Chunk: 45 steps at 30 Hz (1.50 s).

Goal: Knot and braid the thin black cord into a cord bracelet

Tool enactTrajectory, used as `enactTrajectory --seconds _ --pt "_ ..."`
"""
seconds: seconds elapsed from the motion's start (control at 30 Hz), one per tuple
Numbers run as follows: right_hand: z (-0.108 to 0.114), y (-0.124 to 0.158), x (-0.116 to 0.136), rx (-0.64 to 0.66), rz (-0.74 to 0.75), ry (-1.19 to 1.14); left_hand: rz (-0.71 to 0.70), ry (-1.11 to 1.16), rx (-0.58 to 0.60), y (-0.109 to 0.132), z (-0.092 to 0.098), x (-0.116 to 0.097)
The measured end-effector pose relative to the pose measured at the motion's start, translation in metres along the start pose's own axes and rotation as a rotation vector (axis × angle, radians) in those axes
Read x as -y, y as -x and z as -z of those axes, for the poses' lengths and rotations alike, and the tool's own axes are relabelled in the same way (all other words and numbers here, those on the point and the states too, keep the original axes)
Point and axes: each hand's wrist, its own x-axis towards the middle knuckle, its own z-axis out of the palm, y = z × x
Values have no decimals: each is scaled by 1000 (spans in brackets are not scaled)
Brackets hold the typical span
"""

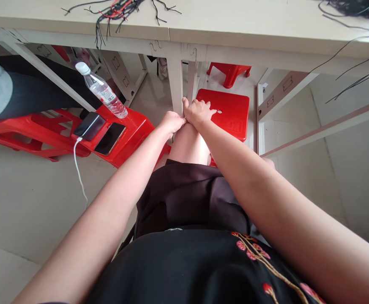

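Observation:
Both arms reach forward and down over my lap to my knee, under the edge of a beige table (235,29). My left hand (171,123) rests on the knee with its fingers curled shut; nothing shows in them. My right hand (198,113) lies just beside it and touches it. Its fingers are bent over the knee, thumb raised, and I cannot make out anything in them. A red plastic stool (231,112) stands directly behind the hands.
Black and red wires (117,10) lie on the table, more black wires (362,12) at the far right. A red bench (130,139) on the left carries a water bottle (103,90), two phones (91,126) and a white cable. Another person's leg (28,90) rests there. White table legs (175,82) stand ahead.

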Motion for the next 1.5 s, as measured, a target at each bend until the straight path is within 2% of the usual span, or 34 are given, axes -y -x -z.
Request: enactTrajectory --seconds 0.37,0.7,1.13,1.5 --pt "6 1 1 -7 -12 -35 5 71 63 11 4 -10" --pt "13 7 3 -66 32 -54 56 265 284 23 19 -19" --pt "26 14 12 -66 40 -14 101 297 305 20 25 -19" --pt "33 22 20 -88 60 2 37 266 263 22 32 -14"
